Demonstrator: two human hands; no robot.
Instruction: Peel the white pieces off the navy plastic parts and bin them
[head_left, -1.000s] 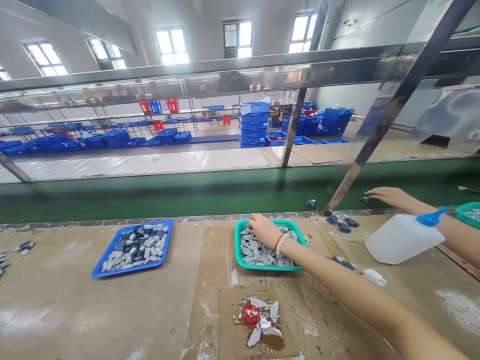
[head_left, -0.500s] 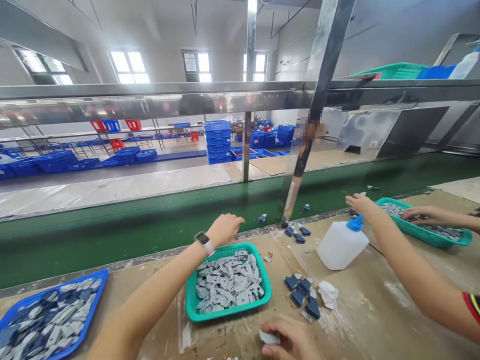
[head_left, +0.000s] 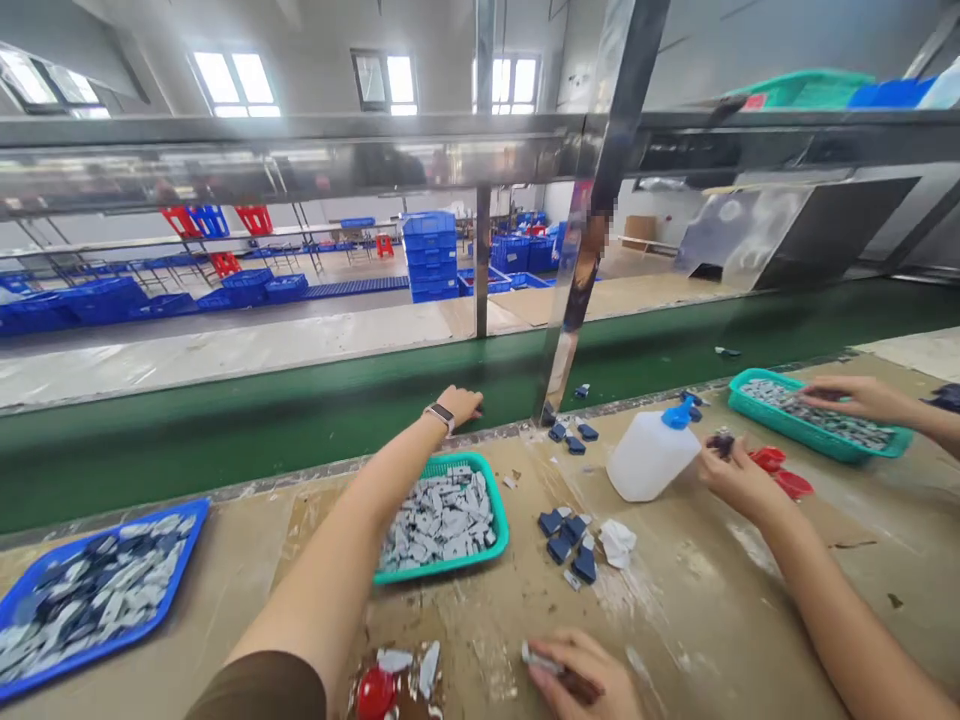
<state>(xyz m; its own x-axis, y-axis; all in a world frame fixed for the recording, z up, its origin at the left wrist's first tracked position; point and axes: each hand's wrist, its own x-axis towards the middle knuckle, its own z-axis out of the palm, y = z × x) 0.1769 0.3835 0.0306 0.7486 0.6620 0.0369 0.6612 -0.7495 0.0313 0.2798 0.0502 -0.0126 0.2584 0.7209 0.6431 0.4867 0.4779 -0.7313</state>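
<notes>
My left hand [head_left: 461, 402], with a watch on its wrist, reaches onto the green conveyor belt [head_left: 337, 400]. Its fingers are closed at a small dark blue plastic piece, mostly hidden by them. My right hand [head_left: 581, 680], low in the view, pinches a light grey plastic piece [head_left: 534, 655] above the table. Under my left forearm sits a green basket [head_left: 501, 520] full of grey plastic pieces [head_left: 450, 515]. Several dark blue pieces [head_left: 574, 545] lie beside a crumpled white tissue [head_left: 617, 543]. A red round cap [head_left: 375, 692] and grey scraps [head_left: 429, 668] are near my left forearm.
A blue tray [head_left: 169, 590] of mixed pieces stands at left. A white bottle [head_left: 649, 460] with a blue cap stands right of the metal post [head_left: 589, 250]. At right, a co-worker's hands [head_left: 735, 475] handle pieces near another green basket [head_left: 817, 445] and red cups [head_left: 791, 484].
My left hand has moved onto the belt and closed at the dark blue piece there. My right hand still holds the grey piece. A co-worker's hand has drawn back from the belt.
</notes>
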